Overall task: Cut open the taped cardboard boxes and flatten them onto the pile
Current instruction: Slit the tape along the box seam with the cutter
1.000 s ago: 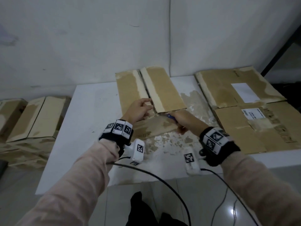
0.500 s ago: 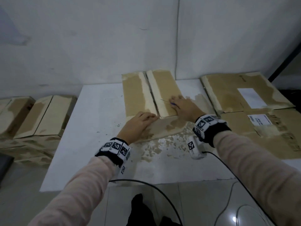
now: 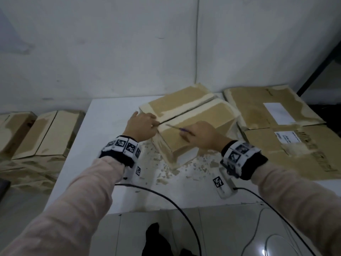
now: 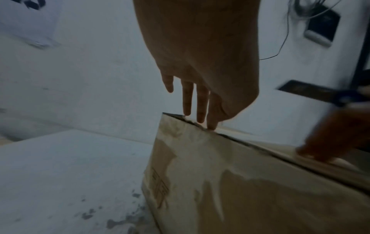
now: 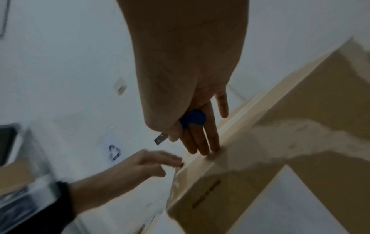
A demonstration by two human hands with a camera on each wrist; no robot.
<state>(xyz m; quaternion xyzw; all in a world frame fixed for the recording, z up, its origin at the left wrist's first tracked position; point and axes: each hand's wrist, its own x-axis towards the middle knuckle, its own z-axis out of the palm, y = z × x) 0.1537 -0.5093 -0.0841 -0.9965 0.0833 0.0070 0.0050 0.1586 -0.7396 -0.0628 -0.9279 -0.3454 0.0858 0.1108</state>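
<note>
A brown cardboard box (image 3: 199, 119) stands on the white table (image 3: 103, 145), its top flaps meeting in a dark diagonal seam. My left hand (image 3: 145, 124) lies at the seam's near end, and its straight fingers (image 4: 200, 114) touch the box's top edge (image 4: 220, 182). My right hand (image 3: 201, 135) rests on the right flap. It pinches a blue cutter (image 5: 193, 119) under the thumb, with the blade (image 3: 172, 126) out and pointing toward the seam. Its other fingers (image 5: 202, 145) press flat on the box (image 5: 280, 158).
A pile of flattened boxes (image 3: 276, 117) with white labels lies at the table's right. More closed boxes (image 3: 42, 135) are stacked low to the left of the table. Torn cardboard scraps (image 3: 175, 167) litter the table's front. Cables trail from both wrists.
The box has been turned so its seam runs diagonally. My left hand moved up onto the seam's near end. My right hand with the cutter shifted onto the right flap.
</note>
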